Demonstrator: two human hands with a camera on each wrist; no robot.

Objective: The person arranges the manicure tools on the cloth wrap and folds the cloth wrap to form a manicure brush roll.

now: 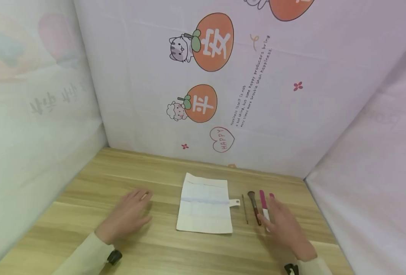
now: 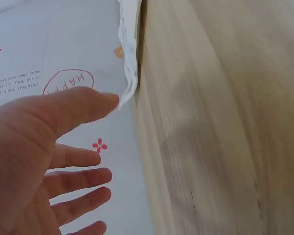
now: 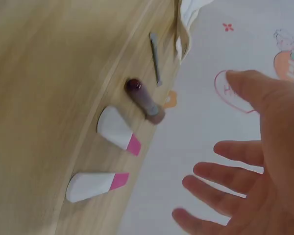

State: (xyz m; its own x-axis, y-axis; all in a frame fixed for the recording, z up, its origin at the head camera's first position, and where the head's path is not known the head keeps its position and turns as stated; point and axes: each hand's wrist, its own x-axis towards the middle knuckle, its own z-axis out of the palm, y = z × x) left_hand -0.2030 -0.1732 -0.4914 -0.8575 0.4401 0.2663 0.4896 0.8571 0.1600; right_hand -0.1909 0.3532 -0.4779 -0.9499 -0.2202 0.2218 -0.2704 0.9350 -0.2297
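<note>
A white cloth case [image 1: 204,214] with a snap tab [image 1: 235,202] lies spread flat on the table. Right of it, side by side, are a thin metal stick [image 1: 245,210], a brush [image 1: 254,208] with a dark reddish handle and two pink-and-white flat tools [image 3: 117,129], their exact kind unclear. My right hand [image 1: 287,225] hovers over these flat tools and partly hides them in the head view; its fingers are spread and hold nothing. Left of the case, my left hand [image 1: 129,214] is held above the wood, fingers extended and empty.
The wooden table [image 1: 148,248] is bounded by a printed cloth at the back [image 1: 148,114] and cloth walls on the left [image 1: 34,152] and right [image 1: 378,172]. Each wrist carries a black device.
</note>
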